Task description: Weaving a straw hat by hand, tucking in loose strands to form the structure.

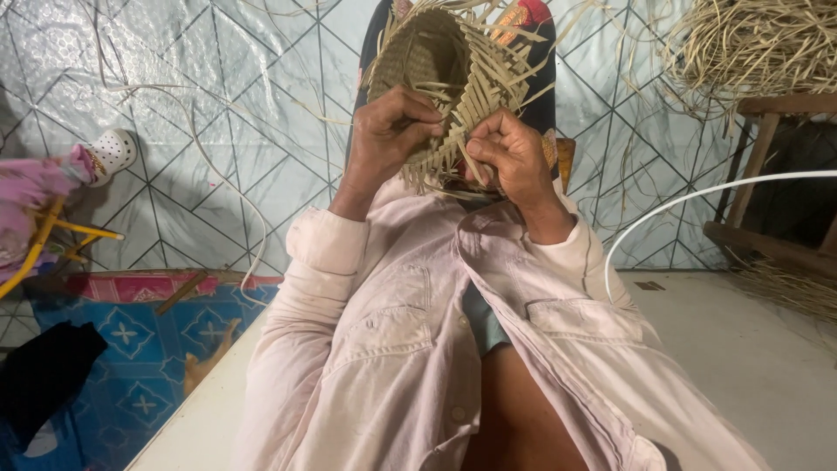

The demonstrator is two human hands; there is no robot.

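A half-woven straw basket (436, 65) is held up in front of the chest by both hands, its open mouth turned toward the camera. The left hand (392, 131) is closed around the basket's lower rim, the fingers curled over the woven edge. The right hand (514, 153) is pinched shut on loose straw strips (466, 144) that stick out of the unfinished rim, just beside the left hand. More free strip ends (514, 61) are fanned out from the basket's right side.

Both forearms are covered by the sleeves of a pale pink shirt (392, 331), which is worn open at the front. Behind the basket, a floor covering with a pale geometric pattern (244, 131) is seen, with stray strips lying across it. A bundle of raw straw (758, 44) is piled on a wooden stool (767, 122) at upper right. A white curved tube (697, 196) is seen near the right sleeve. A white clog (112, 153) lies at far left, and a blue patterned mat (139, 349) is spread at lower left.
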